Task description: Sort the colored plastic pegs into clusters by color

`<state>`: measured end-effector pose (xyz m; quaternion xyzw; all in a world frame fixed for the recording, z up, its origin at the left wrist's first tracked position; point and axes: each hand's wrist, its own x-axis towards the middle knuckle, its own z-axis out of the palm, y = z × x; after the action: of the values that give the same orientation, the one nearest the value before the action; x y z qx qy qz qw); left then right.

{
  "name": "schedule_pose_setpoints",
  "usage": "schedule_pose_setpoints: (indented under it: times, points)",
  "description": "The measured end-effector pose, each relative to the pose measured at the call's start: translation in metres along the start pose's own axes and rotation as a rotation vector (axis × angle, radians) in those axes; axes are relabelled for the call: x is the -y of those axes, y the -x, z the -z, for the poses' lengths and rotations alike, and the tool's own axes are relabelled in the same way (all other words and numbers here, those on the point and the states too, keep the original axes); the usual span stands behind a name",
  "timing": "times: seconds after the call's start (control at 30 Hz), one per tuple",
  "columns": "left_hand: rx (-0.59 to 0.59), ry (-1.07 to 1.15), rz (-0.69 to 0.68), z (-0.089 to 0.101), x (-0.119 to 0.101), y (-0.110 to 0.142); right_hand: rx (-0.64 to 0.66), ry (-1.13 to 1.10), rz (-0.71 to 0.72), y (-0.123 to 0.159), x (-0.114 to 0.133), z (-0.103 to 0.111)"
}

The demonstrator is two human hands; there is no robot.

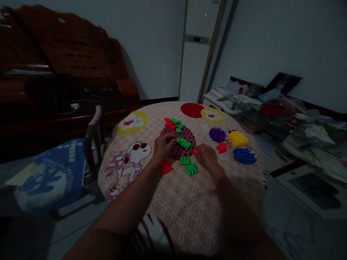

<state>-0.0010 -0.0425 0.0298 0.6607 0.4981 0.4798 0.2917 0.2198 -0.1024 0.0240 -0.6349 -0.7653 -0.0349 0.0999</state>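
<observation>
My left hand [165, 145] reaches over the dark red dotted circle on the tablecloth, its fingertips pinched at the left end of a row of green plastic toy building pieces [184, 143]. In my right hand [207, 156], a small red plastic toy piece [196, 151] sticks out between thumb and fingers. Two more green groups [191, 169] lie between my forearms. Beside my left wrist are red pieces [166, 166]. Farther back, a mixed red and green cluster [174, 124] rests on the cloth.
Right of my right hand lie piles of purple [217, 134], yellow [238, 138] and blue pieces [244, 155], with a small red pile [221, 147]. A chair [93, 144] stands left of the round table [189, 216]. A cluttered glass table [282, 119] is at right.
</observation>
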Motion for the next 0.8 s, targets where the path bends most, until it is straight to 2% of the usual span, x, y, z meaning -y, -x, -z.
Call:
schedule_pose_setpoints:
  times: [0.17, 0.5, 0.63, 0.73, 0.8]
  points:
    - [0.001, -0.004, -0.003, 0.001, -0.002, 0.0, -0.008, 0.02, 0.036, 0.007, -0.008, 0.005]
    - [0.006, -0.006, -0.012, 0.001, -0.004, 0.001, 0.039, 0.042, -0.007, 0.006, -0.005, 0.012]
    - [0.011, 0.0, 0.005, 0.0, -0.001, 0.0, -0.03, 0.052, 0.005, 0.01, -0.013, 0.011]
    - [0.015, 0.016, 0.007, -0.001, 0.0, 0.0, -0.055, -0.018, -0.029, 0.014, -0.024, 0.02]
    - [0.016, 0.02, 0.011, -0.001, 0.0, 0.0, 0.0, -0.13, -0.057, 0.017, -0.032, 0.029]
